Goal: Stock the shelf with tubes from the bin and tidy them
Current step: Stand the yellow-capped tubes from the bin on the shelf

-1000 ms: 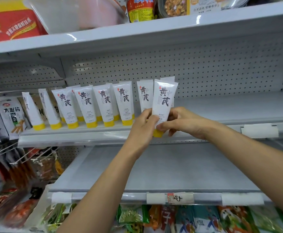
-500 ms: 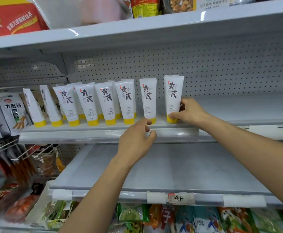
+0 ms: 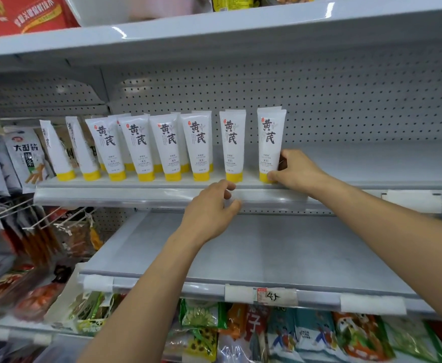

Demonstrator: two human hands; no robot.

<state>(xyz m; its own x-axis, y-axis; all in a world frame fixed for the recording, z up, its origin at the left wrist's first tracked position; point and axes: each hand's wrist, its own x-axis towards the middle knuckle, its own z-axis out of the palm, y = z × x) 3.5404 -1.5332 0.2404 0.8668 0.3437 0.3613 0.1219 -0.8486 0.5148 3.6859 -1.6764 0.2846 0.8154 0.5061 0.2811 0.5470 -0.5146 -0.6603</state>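
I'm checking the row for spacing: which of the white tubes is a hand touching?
The rightmost tube, at the row's end. The right hand grips its lower right side near the yellow cap; the other tubes stand untouched, and the left hand is at the shelf edge below.

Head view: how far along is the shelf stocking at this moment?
Done: a row of white plastic tubes with yellow caps stands cap-down on the grey metal shelf. In hand: the right hand grips the rightmost tube, squaring it; the left hand hovers empty by the shelf edge. Left: the shelf's bare right part, and straightening the tilted tubes at the left. The bin is out of view.
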